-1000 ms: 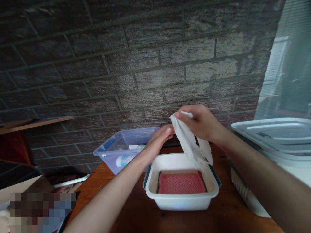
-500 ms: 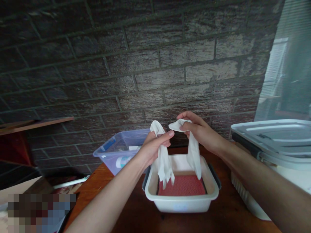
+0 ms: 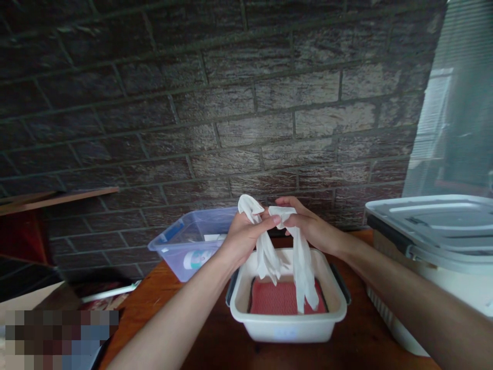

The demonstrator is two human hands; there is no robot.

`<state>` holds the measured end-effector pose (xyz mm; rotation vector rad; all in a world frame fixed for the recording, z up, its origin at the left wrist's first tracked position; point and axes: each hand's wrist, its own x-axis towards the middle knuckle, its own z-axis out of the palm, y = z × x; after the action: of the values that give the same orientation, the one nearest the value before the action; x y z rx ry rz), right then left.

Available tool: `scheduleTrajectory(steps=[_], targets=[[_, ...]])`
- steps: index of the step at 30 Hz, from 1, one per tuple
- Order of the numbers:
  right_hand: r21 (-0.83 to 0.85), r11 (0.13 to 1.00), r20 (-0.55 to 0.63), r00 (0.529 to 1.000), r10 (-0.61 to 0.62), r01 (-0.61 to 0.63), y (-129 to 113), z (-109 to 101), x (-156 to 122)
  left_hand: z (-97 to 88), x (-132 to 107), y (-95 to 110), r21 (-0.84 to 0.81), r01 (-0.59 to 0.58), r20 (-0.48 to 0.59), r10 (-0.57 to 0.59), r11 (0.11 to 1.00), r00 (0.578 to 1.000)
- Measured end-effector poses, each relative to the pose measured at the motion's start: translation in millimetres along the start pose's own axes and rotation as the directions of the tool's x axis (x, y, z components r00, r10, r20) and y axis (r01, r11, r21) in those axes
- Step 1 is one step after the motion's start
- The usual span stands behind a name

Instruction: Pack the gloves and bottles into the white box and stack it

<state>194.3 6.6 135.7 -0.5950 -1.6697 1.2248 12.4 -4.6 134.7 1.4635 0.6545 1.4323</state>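
Note:
Two limp white gloves hang from my hands over a white plastic tub (image 3: 288, 328). My left hand (image 3: 246, 231) is closed on one white glove (image 3: 267, 257), its cuff folded over the fingers. Pinched at its cuff in my right hand (image 3: 308, 223) is the other white glove (image 3: 302, 262), whose fingers dangle down into the tub. My hands are close together, the left thumb near the right glove's cuff. On the floor of the tub lies a red textured mat (image 3: 273, 298) with a dark edge.
The tub stands on a brown wooden table (image 3: 215, 344). Behind my left arm is a translucent purple bin (image 3: 173, 249) with a white bottle (image 3: 196, 258) in it. A large lidded container (image 3: 435, 226) stands at right. A dark brick wall (image 3: 231, 113) rises behind.
My right hand has come down and left, closer to my left hand. The right glove now hangs lower with its fingers spread out. My left hand still holds its glove.

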Motion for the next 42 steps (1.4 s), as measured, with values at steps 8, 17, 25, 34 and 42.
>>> scheduleTrajectory(steps=[8,17,25,34,42], targets=[[-0.171,0.985,0.087,0.995,0.047,-0.031,6,-11,1,0.5,7,8,0.334,-0.156,-0.001,0.166,0.929,0.986],[-0.212,0.973,0.007,0.996,-0.09,0.09,7,-13,3,-12.2,12,24,0.415,0.024,0.231,-0.131,0.91,0.964],[-0.179,0.979,-0.053,0.993,-0.108,0.097,3,-8,-2,-12.3,5,24,0.488,-0.037,0.265,-0.108,0.872,0.958],[-0.168,0.973,-0.204,0.96,-0.192,0.159,3,-3,-4,-6.0,4,24,0.379,0.031,0.18,-0.106,0.925,0.978],[-0.24,0.955,-0.15,0.965,-0.216,0.176,5,2,-6,-3.7,4,24,0.4,-0.06,0.136,0.005,0.915,0.991]])
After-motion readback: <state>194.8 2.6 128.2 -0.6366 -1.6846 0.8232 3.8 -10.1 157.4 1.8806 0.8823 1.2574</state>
